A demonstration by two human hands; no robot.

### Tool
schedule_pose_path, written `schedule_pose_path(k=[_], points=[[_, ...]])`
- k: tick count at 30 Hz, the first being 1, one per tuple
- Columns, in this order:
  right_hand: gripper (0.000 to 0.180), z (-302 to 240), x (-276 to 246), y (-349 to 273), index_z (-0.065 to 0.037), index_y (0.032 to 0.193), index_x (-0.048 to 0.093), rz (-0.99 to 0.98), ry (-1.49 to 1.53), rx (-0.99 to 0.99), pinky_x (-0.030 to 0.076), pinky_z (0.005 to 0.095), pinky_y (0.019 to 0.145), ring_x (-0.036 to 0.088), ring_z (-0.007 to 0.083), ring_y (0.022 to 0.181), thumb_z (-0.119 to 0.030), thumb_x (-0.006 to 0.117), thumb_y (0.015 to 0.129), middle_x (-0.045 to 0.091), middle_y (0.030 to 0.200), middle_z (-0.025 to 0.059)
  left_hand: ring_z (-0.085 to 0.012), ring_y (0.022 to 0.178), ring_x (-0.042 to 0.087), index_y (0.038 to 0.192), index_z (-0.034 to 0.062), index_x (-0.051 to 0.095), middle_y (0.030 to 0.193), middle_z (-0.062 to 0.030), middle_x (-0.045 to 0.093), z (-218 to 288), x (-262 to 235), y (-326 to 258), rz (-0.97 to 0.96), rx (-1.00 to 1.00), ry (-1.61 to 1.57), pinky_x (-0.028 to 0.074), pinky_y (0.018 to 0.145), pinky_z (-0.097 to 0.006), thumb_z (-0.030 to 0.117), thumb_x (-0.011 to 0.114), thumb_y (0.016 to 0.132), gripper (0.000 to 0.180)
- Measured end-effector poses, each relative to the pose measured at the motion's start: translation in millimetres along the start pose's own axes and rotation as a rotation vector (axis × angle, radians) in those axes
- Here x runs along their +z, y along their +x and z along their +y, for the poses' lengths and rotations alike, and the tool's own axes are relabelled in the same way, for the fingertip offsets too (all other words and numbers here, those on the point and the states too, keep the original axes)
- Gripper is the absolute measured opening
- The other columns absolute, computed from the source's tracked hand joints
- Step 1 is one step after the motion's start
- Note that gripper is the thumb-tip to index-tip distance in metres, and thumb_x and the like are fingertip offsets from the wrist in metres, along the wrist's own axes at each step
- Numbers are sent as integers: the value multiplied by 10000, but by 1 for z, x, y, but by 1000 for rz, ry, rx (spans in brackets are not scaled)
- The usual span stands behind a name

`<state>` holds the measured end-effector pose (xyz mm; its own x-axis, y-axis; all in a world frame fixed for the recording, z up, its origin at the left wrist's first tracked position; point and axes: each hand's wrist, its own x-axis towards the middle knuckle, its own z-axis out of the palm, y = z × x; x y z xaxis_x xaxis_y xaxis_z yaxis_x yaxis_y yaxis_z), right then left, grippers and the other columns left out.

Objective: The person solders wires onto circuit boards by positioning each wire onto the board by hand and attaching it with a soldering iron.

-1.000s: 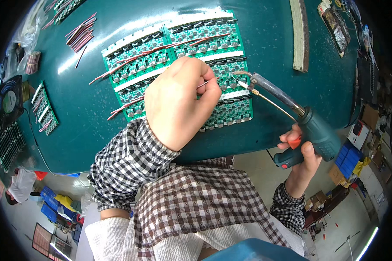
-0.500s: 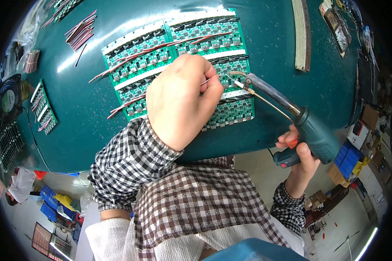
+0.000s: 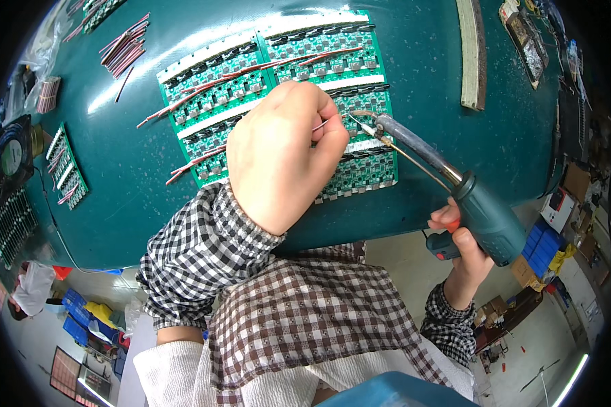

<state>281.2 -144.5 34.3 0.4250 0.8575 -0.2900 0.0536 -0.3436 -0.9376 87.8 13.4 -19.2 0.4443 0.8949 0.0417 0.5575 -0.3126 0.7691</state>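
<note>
My left hand point(image 3: 282, 152) rests over a large panel of green circuit boards point(image 3: 214, 73), thumb and fingertips closed in a pinch on a thin wire point(image 3: 324, 124). In my right hand point(image 3: 470, 252) is a dark green soldering gun point(image 3: 489, 220) with a red trigger, gripped around its handle. From its metal barrel a bent tip point(image 3: 363, 114) and a thin feed tube point(image 3: 417, 165) reach over the panel, close to the end of the pinched wire. Whether the tip touches the wire cannot be made out. Red, white and black wires point(image 3: 195, 161) lie across the board rows.
A bundle of loose wires point(image 3: 123, 49) lies at the far left, with a smaller green board strip point(image 3: 66, 166) nearer. A black fan point(image 3: 13, 150) stands at the left edge. Toward the right are a long wooden strip point(image 3: 470, 57) and a blackened metal tray point(image 3: 523, 44).
The soldering gun and my right hand have shifted slightly left, bringing the tip a little closer to my left fingertips. My left hand stays nearly still, its pinch unchanged.
</note>
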Motion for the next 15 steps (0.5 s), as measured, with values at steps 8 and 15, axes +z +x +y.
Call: schedule_pose_path(k=[8, 15], points=[[492, -3, 4, -1, 148, 1059, 540, 16, -34, 11, 569, 375, 640, 640, 281, 740, -228, 686, 778, 622, 809, 165, -131, 558, 527, 770, 52, 576, 680, -38, 551, 0, 0, 0, 10, 7, 17, 423, 487, -261, 43, 654, 724, 92], [485, 0, 4, -2, 145, 1054, 547, 24, -67, -25, 552, 387, 642, 626, 270, 706, -222, 688, 770, 612, 786, 154, -129, 561, 534, 774, 51, 574, 681, -38, 547, 0, 0, 0, 11, 14, 12, 429, 492, -260, 38, 654, 724, 96]])
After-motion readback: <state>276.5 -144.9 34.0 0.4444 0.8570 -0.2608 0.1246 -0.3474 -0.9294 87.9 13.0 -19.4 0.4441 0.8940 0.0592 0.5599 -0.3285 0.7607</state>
